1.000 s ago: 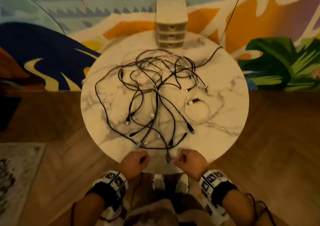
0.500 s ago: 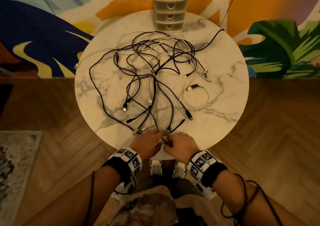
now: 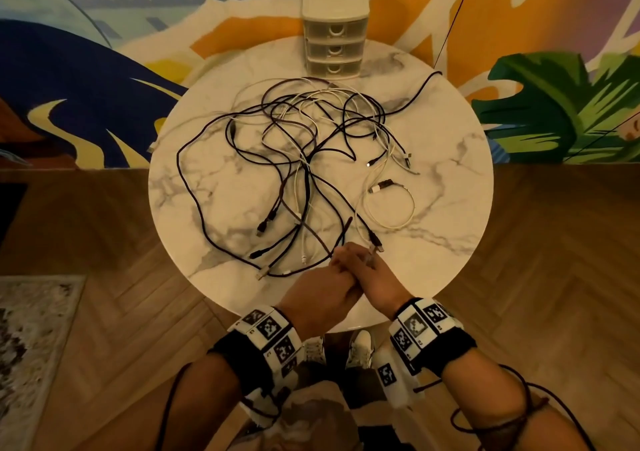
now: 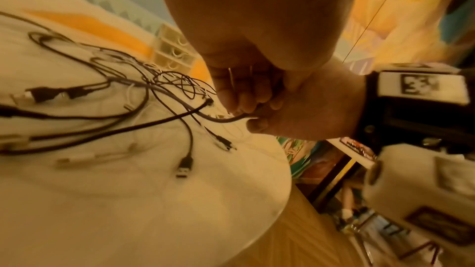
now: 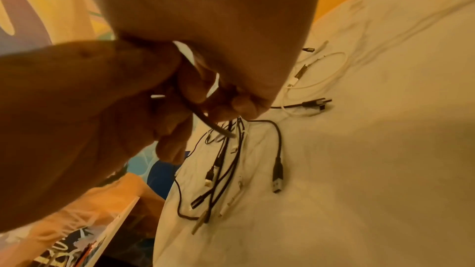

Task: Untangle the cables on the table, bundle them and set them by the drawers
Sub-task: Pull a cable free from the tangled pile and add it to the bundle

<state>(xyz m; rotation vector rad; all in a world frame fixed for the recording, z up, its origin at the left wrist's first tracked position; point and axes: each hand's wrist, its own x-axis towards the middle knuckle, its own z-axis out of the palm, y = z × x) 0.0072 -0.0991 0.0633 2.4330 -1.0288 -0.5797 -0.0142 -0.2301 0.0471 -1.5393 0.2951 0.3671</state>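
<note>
Head view: the tangle of cables (image 3: 304,160) lies in the middle of the round marble table (image 3: 450,243); the small drawer unit (image 3: 334,35) stands at the far edge, well apart from the hands. The left hand (image 3: 322,295) and the right hand (image 3: 370,277) meet at the near edge, touching each other.
Left wrist view: the curled fingers (image 4: 244,96) pinch a black cable (image 4: 226,119) that runs out into the pile.
Right wrist view: the right hand's fingers (image 5: 241,105) are curled round a thin black cable; a free end (image 5: 218,129) sticks out below.
Advice: I think one cable is being separated now. Better to pull slowly, follow it to its black USB plug (image 5: 277,178), and lift crossings over, not drag them tight.
</note>
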